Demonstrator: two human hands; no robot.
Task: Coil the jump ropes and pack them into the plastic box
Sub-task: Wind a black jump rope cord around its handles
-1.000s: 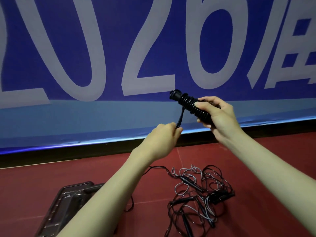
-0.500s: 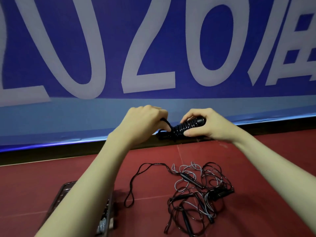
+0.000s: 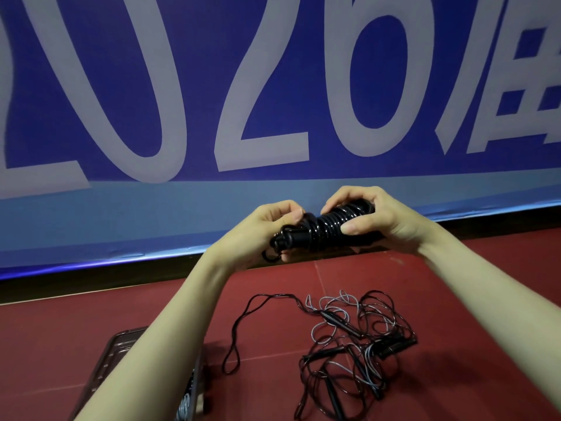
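Between both hands' fingers (image 3: pixel 353 227), coiled jump rope (image 3: pixel 328 224)

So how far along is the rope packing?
Done: something striped already lies in the plastic box. In hand: both the left hand and right hand grip a nearly wound black rope. Left: the tangled pile on the floor.

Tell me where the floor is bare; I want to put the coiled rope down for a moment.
Bare red floor lies between the banner and the rope tangle, to the right. Another bare patch lies left, between the banner and the box. The middle is crowded by the tangle, and a stray loop runs toward the box.
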